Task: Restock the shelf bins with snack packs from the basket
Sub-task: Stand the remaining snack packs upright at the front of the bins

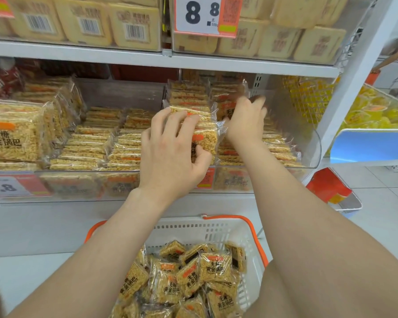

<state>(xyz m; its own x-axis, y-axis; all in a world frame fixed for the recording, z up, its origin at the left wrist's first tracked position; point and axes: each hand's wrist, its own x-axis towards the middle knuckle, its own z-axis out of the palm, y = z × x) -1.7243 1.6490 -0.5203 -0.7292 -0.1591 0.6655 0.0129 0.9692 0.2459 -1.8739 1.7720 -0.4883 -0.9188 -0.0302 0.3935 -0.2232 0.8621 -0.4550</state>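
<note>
Our left hand [170, 154] is closed round a small stack of rice-crisp packs [206, 136], fingers across the top and thumb tucked under the near edge. It holds the stack over the right-hand clear bin [309, 143] on the middle shelf, just in front of the upright packs [189, 97] at the back. Our right hand [246, 122] is inside the same bin, beside the stack and against one of those upright packs. Its fingertips are blurred, so we cannot tell whether it grips that pack or only steadies it.

Along the bin's right side lie flat layers of packs [278, 148], with room above them. The neighbouring bin [90, 143] to the left looks well filled, in tidy rows.

Below the shelf sits the white basket [216, 228] with its orange handles, heaped with loose packs [214, 267] (the same printing as those in our hand). We judge the restocking to be under way but far from finished, with many handfuls left to move.

A price card [198, 14] hangs from the shelf above.
</note>
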